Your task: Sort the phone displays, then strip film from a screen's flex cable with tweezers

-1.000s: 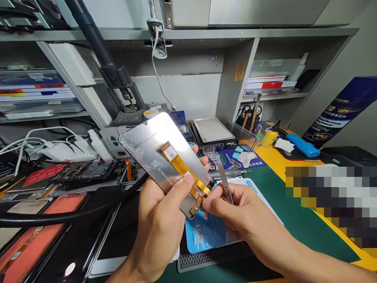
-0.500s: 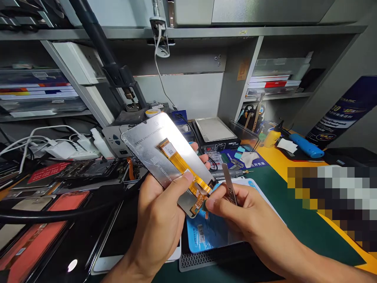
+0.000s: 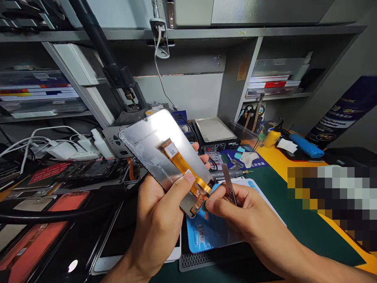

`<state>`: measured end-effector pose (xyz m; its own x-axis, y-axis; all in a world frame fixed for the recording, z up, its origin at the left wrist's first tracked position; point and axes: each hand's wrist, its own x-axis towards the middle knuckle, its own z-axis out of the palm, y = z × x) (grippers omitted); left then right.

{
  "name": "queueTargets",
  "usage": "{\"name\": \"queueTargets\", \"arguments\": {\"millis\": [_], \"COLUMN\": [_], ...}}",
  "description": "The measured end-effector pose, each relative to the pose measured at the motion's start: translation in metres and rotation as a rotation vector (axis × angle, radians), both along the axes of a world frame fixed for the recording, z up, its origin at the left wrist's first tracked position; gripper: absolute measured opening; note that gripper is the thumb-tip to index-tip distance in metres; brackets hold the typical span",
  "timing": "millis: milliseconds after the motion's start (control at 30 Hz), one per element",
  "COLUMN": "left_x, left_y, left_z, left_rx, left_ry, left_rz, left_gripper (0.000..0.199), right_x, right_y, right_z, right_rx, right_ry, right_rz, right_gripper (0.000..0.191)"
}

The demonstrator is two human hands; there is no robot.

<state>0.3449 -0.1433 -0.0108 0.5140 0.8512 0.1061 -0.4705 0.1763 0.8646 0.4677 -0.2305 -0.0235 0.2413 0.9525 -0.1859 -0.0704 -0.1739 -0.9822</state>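
A phone screen [image 3: 173,133] is tilted up, its silver back towards me. My left hand [image 3: 165,212] is closed around it, thumb pressed on the orange flex cable [image 3: 179,163] that runs down the back, other fingertips behind the far edge. At the screen's lower right corner, by the cable's small circuit end [image 3: 198,202], my right hand [image 3: 235,208] pinches with thumb and index finger. A thin metal blade [image 3: 228,181] with holes is also tucked in the right hand, pointing up. What the right fingertips pinch is mostly hidden. Below lies a blue plastic pouch [image 3: 203,232].
Phones and screens [image 3: 44,239] cover the left side, crossed by a thick black cable [image 3: 73,216]. A heating plate [image 3: 216,129] stands at the back beside a clear case. To the right are a yellow bottle [image 3: 271,137], a blue tool [image 3: 306,145] and a large spray can [image 3: 343,112].
The screen has tipped slightly in my left hand, its upper end shifting a little up and left. My right hand stays at the lower corner, nearly still.
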Motion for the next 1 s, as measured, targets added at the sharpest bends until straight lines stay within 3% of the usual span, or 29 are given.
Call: {"name": "queueTargets", "arguments": {"millis": [500,1000], "left_x": [0.0034,0.0036], "left_y": [-0.0047,-0.0018], "left_z": [0.0059,0.0062], "left_rx": [-0.034,-0.033], "left_ry": [0.000,-0.031], "left_rz": [0.102,0.079], "left_gripper": [0.033,0.032], "right_x": [0.0013,0.0013], "right_y": [0.0037,0.0012], "right_z": [-0.0028,-0.0032], "right_rx": [0.007,0.008], "right_ry": [0.010,-0.004], "right_rz": [-0.008,-0.024], "right_gripper": [0.025,0.024]}}
